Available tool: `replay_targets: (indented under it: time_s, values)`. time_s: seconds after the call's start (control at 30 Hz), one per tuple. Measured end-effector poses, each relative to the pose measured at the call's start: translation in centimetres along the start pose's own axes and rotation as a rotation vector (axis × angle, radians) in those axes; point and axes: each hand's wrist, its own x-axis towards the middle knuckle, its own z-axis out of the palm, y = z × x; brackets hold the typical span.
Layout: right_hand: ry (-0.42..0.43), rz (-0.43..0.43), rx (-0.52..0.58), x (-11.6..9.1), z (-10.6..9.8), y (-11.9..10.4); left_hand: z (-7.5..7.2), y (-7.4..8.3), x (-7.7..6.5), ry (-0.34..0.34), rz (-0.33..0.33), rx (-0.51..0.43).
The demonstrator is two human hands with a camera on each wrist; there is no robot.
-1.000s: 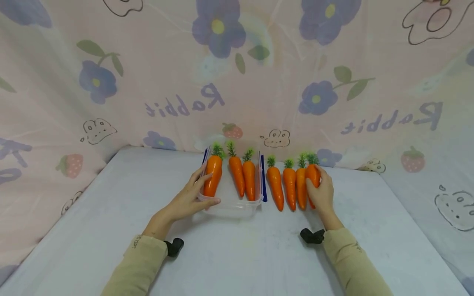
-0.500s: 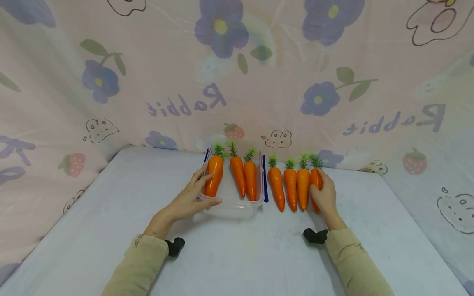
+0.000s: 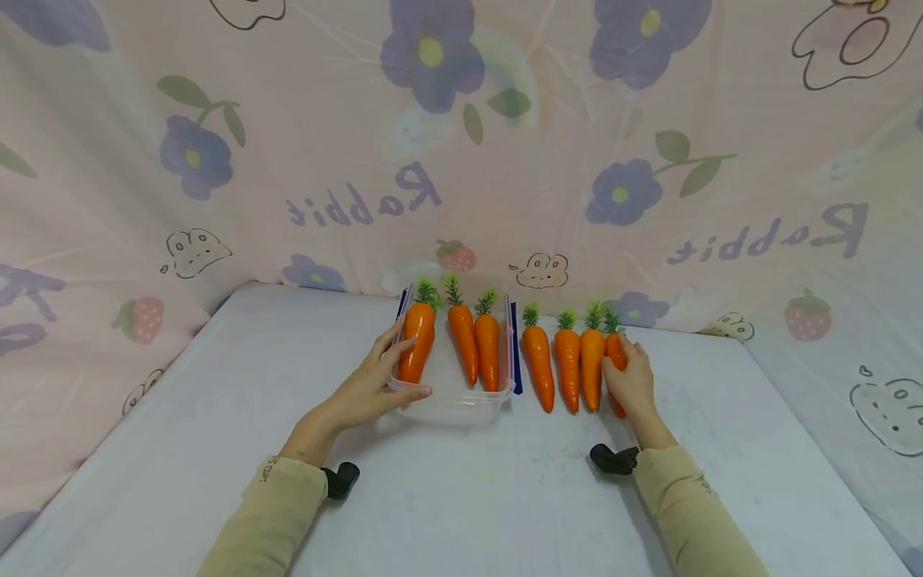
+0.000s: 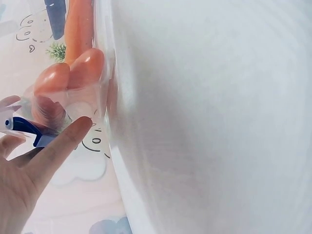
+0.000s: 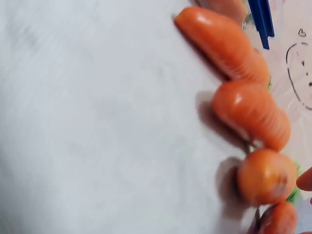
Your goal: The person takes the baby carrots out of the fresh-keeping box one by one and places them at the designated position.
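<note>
My left hand [image 3: 364, 389] holds the left front corner of a clear plastic box [image 3: 454, 410], its thumb along the front wall. Carrots with frilly green tops lie in the box: one thick carrot [image 3: 416, 344] at the left, a slimmer carrot [image 3: 462, 340] and another carrot [image 3: 487, 353] at the right. Outside, several more carrots [image 3: 567, 369] lie in a row, tops toward the back. At the row's right end, my right hand [image 3: 633, 385] grips the last carrot [image 3: 615, 351] between thumb and fingers, partly covering it. In the right wrist view only a fingertip [image 5: 305, 180] shows.
Blue locking flaps [image 3: 515, 353] hang at the box's sides; one blue flap [image 4: 34, 129] is beside my left fingers. A patterned cloth [image 3: 461, 160] rises right behind the box and row. The white table [image 3: 461, 497] extends in front and to both sides.
My right hand has moved the last carrot slightly right and away from its neighbour, where it now lies lower, beside the others. My left hand stays on the box.
</note>
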Motion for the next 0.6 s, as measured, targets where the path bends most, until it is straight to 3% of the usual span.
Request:
replay_targets:
  time_s: [0.6]
  values:
    - [0.08, -0.146, 0.178, -0.9, 0.6, -6.0, 0.1, 0.0, 0.0, 0.005, 0.012, 0.008]
